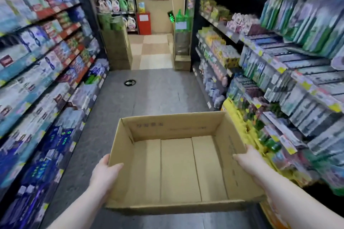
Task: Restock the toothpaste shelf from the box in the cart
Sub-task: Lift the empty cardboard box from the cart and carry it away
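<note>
I hold an open cardboard box [176, 163] in front of me above the aisle floor; its inside is bare, with nothing in it. My left hand [105, 171] grips the box's left wall, thumb over the rim. My right hand [249, 160] grips the right wall the same way. Blurred shelves of toothpaste-like cartons [305, 87] line the right side, beside the box. No cart is in view.
Shelves of packaged goods [37, 72] run along the left of the narrow grey aisle [154, 95]. A yellow display [240, 122] juts out low on the right, close to the box. Stacked cartons [117, 48] and a red cabinet [144, 23] stand at the far end.
</note>
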`<action>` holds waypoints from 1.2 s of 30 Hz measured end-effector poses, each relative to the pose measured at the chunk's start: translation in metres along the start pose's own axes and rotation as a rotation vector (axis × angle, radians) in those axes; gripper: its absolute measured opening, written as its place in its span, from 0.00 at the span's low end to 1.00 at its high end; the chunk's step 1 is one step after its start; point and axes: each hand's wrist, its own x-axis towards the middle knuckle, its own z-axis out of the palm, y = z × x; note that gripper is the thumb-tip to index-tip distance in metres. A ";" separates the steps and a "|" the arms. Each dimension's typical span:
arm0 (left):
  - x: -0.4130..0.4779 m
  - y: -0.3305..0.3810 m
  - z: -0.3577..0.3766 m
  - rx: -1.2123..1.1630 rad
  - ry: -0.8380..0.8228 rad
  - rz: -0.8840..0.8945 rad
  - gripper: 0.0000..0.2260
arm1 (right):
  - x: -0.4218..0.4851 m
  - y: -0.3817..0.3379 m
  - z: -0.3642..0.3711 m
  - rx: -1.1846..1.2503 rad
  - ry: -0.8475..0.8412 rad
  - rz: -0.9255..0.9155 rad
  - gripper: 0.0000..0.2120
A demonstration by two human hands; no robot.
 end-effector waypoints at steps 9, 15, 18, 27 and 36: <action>0.182 0.109 0.057 -0.008 0.025 -0.039 0.10 | 0.180 -0.145 -0.002 0.050 -0.018 -0.054 0.24; 0.332 0.199 0.102 0.027 -0.049 0.004 0.10 | 0.304 -0.231 0.003 0.141 -0.026 -0.028 0.19; 0.406 0.248 0.126 0.071 -0.086 0.030 0.16 | 0.366 -0.267 -0.001 0.179 0.000 0.025 0.14; 0.584 0.392 0.246 0.102 -0.106 0.080 0.13 | 0.597 -0.344 -0.019 0.163 -0.014 0.124 0.22; 0.730 0.511 0.341 0.108 -0.017 0.001 0.15 | 0.813 -0.464 -0.055 0.100 -0.035 0.050 0.23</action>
